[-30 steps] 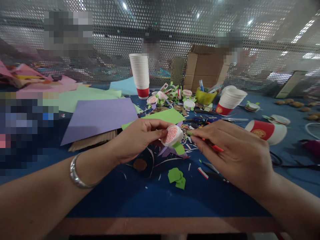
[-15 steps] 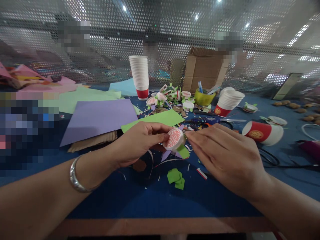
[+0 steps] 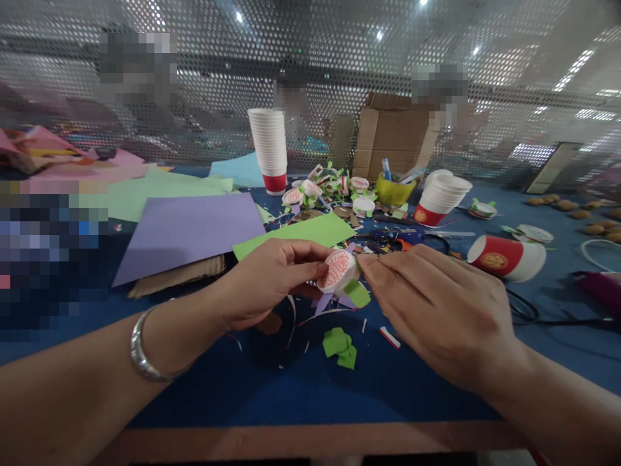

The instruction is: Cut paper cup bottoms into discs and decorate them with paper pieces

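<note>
My left hand (image 3: 269,278) is closed on a cut-off paper cup bottom (image 3: 338,270), white with a red print, held tilted just above the blue table. Green and purple paper petals (image 3: 356,294) stick out under it. My right hand (image 3: 436,304) reaches in from the right, its fingertips pressed against the cup bottom's right edge and the green petal. Whether the right hand holds anything besides is hidden under its fingers. A silver bracelet (image 3: 140,353) sits on my left wrist.
Green paper scraps (image 3: 340,343) and white slivers litter the blue table (image 3: 291,388). Purple (image 3: 189,230) and green (image 3: 295,233) sheets lie left. Cup stacks (image 3: 268,145) (image 3: 441,194), a fallen red cup (image 3: 507,257), finished cup flowers (image 3: 330,188), scissors (image 3: 412,243) and a cardboard box (image 3: 398,139) stand behind.
The red-handled tool seen under my right hand a second ago is no longer visible. My right hand moved left and its fingertips now touch the cup bottom, which has risen slightly.
</note>
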A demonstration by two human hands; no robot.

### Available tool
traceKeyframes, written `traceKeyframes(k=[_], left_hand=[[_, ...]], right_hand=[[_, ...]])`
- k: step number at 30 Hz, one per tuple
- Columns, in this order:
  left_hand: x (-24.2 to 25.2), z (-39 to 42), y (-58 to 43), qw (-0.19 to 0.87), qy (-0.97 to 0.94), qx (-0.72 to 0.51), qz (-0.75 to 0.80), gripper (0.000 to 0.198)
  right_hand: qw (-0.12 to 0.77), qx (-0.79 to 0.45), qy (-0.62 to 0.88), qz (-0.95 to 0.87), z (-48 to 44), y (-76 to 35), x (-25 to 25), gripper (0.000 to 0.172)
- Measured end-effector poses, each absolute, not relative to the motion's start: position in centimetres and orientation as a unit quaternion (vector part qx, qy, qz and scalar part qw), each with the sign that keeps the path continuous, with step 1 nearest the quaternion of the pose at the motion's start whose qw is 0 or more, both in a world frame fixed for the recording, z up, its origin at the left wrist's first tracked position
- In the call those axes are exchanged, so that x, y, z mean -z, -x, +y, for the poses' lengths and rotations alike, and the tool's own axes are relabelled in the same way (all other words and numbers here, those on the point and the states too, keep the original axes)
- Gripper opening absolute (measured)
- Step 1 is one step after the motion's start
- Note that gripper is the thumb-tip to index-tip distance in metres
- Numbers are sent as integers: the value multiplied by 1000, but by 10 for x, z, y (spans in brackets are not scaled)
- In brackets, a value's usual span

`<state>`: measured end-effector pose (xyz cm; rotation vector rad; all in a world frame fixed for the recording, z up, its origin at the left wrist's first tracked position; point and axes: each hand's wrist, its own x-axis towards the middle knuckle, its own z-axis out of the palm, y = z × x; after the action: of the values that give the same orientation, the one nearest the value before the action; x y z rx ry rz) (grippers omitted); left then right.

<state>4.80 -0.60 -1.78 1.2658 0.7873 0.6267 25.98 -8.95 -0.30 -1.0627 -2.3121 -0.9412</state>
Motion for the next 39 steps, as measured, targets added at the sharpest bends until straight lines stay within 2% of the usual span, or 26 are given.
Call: traceKeyframes(k=[17, 21, 26, 31, 39], left_hand=[[17, -6, -48, 681, -564, -292, 364, 16], [17, -5, -46, 675, -573, -299, 356, 18], [17, -3, -46, 670, -581, -295, 356, 18], [17, -3, -47, 669, -583, -299, 351, 16], [18, -4, -47, 659, -593, -304, 348, 16]], right_hand=[[208, 337, 393, -830, -90, -260, 5, 24], [262, 256, 424, -828, -89, -265, 7, 30], [370, 78, 480, -791, -83, -267, 7, 19], [370, -66, 505, -777, -76, -265, 9, 16], [365, -140, 498, -774, -73, -262, 10, 14]])
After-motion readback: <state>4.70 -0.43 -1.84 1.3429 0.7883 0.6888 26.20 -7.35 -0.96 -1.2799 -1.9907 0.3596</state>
